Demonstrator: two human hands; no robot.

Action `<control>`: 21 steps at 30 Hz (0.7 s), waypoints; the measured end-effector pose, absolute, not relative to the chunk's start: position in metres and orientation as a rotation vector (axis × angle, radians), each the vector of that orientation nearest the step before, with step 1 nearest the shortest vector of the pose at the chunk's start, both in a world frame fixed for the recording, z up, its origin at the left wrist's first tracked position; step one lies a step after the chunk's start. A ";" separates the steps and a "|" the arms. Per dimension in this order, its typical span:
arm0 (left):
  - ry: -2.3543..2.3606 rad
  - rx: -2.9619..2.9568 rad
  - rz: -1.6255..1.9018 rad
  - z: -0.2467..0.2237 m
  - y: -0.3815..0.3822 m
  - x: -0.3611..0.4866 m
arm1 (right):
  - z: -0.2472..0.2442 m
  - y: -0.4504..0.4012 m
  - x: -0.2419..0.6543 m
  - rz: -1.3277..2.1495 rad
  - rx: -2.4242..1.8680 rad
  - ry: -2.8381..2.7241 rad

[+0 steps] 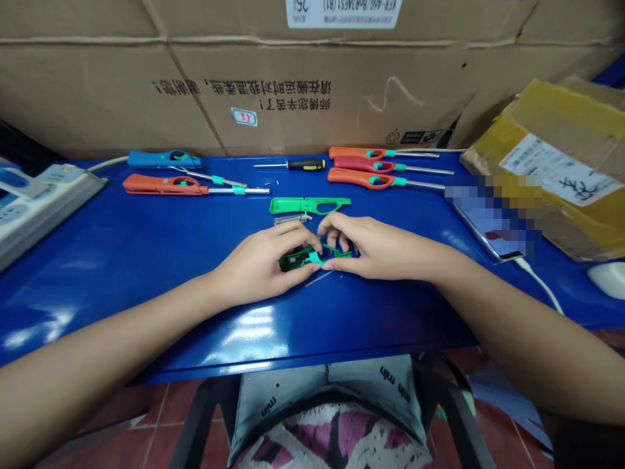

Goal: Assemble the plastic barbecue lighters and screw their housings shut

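Both hands meet over an open green lighter casing half (pixel 291 262) near the middle of the blue table. My left hand (pixel 271 260) grips its left part, thumb below and fingers above. My right hand (pixel 364 247) is curled at its right part, with fingertips close to a teal trigger piece (pixel 315 258) inside. Fingers partly hide the casing. Just behind the hands lies a small metal and clear part (pixel 291 219), and beyond it another green casing half (pixel 310 206). A thin clear strip (pixel 319 278) lies in front of the casing.
Behind are a screwdriver (pixel 306 165), a blue lighter (pixel 163 159), an orange-red lighter (pixel 166 185) and three orange and red lighters (pixel 364 166). A power strip (pixel 36 195) stands left; a phone (pixel 483 225), taped box (pixel 556 163) and white mouse (pixel 608 279) are right. A large carton (pixel 273 71) forms the back.
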State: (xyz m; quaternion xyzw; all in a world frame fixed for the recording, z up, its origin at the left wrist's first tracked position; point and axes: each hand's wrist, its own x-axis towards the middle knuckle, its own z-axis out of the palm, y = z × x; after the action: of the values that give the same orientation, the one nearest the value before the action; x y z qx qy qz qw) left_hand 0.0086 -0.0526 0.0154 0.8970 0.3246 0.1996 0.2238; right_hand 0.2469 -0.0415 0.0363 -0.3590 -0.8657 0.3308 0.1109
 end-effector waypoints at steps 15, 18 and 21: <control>0.814 2.513 0.586 0.018 -0.057 0.007 | 0.039 -0.038 0.247 1.067 -0.938 -2.564; 0.798 2.526 0.593 0.018 -0.057 0.007 | 0.037 -0.038 0.246 1.064 -0.943 -2.562; 0.785 2.539 0.607 0.017 -0.056 0.008 | 0.035 -0.037 0.247 1.055 -0.927 -2.572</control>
State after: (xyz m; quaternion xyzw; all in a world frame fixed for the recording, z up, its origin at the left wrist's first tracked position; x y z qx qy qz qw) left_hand 0.0084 -0.0560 0.0169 0.9114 0.2816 0.2180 0.2062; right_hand 0.2467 -0.0369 0.0347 -0.3145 -0.8728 0.3582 0.1054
